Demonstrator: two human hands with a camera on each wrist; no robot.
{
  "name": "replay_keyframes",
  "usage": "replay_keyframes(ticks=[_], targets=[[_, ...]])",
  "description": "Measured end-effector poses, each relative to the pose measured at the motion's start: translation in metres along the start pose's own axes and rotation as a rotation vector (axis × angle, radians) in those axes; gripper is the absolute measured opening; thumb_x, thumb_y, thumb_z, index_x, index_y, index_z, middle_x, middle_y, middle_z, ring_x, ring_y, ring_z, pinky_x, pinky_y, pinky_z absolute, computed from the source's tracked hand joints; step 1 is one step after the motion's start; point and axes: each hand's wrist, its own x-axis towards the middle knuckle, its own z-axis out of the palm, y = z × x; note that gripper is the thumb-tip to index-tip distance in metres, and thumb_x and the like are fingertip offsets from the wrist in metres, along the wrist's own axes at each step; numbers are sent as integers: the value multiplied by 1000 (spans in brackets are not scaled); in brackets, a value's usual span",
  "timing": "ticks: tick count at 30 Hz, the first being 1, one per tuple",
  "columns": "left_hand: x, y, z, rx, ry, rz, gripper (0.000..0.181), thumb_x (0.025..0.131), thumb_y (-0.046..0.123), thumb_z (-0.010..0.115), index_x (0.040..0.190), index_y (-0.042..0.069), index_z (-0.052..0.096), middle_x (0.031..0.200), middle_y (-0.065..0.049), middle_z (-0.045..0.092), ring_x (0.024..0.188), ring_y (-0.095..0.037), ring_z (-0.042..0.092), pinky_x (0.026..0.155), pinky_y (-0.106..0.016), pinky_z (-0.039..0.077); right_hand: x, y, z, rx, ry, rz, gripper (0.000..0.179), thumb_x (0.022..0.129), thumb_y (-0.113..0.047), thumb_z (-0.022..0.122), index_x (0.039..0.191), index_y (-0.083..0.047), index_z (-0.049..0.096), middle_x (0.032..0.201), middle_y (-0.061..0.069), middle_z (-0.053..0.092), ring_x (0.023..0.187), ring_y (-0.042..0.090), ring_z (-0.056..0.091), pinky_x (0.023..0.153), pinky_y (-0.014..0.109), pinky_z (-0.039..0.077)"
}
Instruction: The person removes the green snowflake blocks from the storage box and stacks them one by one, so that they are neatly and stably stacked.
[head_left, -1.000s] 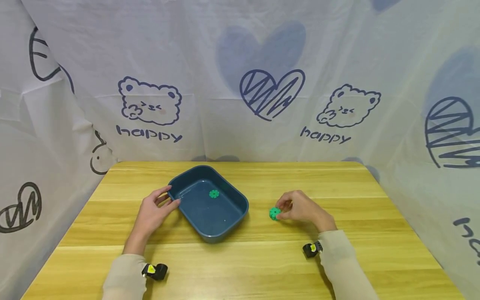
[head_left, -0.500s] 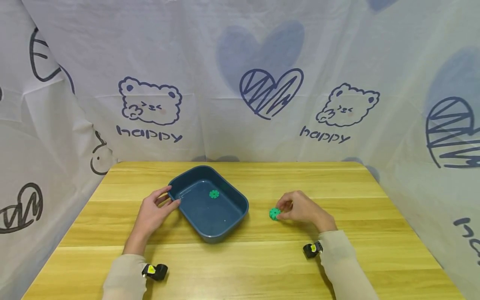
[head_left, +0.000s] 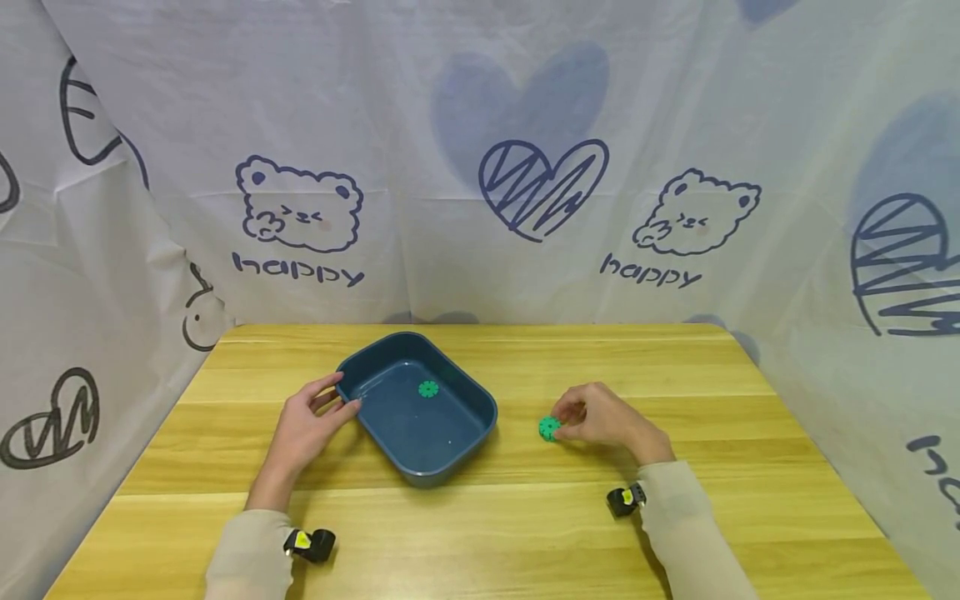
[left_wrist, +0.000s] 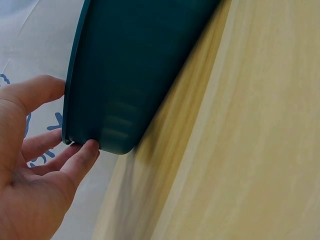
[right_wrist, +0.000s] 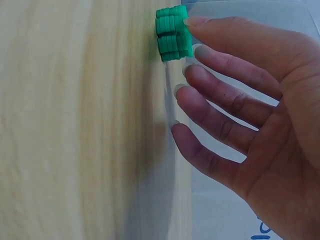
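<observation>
A dark blue rectangular basin [head_left: 420,433] sits on the table left of the middle. Its left corner is held by my left hand [head_left: 311,425], thumb and fingers spread along the rim; the left wrist view shows the fingertips [left_wrist: 90,146] against the outer wall. Inside the basin lies a flat green notched disc [head_left: 428,389]. To the right, my right hand [head_left: 600,414] pinches a short stack of green notched discs [head_left: 549,427] between thumb and forefinger, close over the wood. In the right wrist view the discs [right_wrist: 172,35] are pressed face to face, the other fingers loosely bent below.
The wooden table [head_left: 480,533] ends at the back against a white cloth [head_left: 420,125] printed with bears and hearts. Cloth hangs along both sides too. A small black camera is strapped on each wrist.
</observation>
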Motion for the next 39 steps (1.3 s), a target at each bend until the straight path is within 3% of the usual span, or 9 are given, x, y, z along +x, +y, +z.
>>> replay_keyframes(ticks=[11, 23, 39], targets=[[0, 0, 1, -9, 5, -4, 68, 98, 18, 72, 155, -1, 41, 166, -24, 29, 149, -42, 42, 93, -1, 51, 2, -1, 3, -64, 8, 20, 29, 83, -27, 88, 107, -13, 78, 106, 0, 73, 93, 17, 63, 84, 32, 58], [-1, 0, 1, -1, 2, -19, 70, 97, 22, 73, 156, 2, 41, 167, -23, 28, 150, -41, 41, 94, -2, 51, 2, -4, 5, -102, -2, -21, 31, 83, -25, 88, 110, -11, 78, 104, 0, 70, 89, 18, 60, 77, 25, 54], [-1, -1, 2, 12, 4, -19, 69, 98, 23, 73, 156, 3, 41, 167, -23, 28, 149, -41, 43, 95, -5, 53, 2, -1, 7, -102, -16, -33, 28, 86, -23, 86, 111, -15, 78, 105, -1, 70, 88, 17, 58, 76, 25, 52]])
